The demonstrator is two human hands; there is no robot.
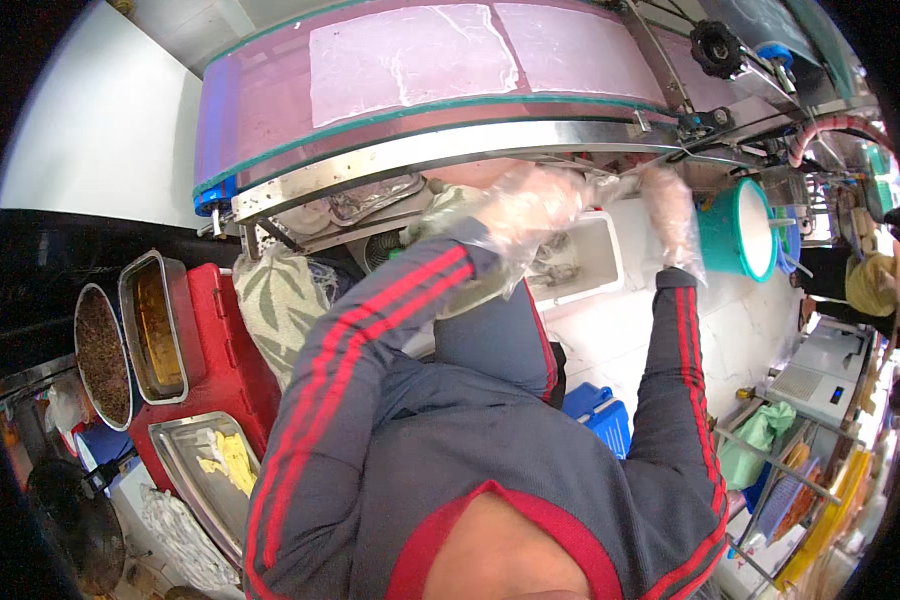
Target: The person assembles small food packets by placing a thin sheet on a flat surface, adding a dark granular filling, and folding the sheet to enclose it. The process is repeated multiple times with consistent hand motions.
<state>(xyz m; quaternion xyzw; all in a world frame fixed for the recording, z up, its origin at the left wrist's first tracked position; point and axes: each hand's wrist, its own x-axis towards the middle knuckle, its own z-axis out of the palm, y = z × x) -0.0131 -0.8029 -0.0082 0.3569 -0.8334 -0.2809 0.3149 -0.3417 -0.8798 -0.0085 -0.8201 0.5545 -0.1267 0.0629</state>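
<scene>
My left hand [540, 203], in a loose clear plastic glove, is stretched forward to just below the metal rail [450, 158] of a conveyor. My right hand [667, 205], gloved the same way, reaches under the same rail further right. Its fingertips are hidden by the frame. Something shiny and clear shows between the two hands, too blurred to name. Below my left hand stands a white rectangular bin [610, 262] with some wrapped-looking items inside. A teal bucket [740, 235] stands right of my right hand. The fingers of both hands are blurred or covered.
The pink conveyor belt [260, 120] carries white sheets [410, 60]. To my left are a red box [205, 300], a deep metal pan of brown liquid [157, 330] and a tray with yellow cloth [232, 460]. A blue case [600, 415] lies on the floor.
</scene>
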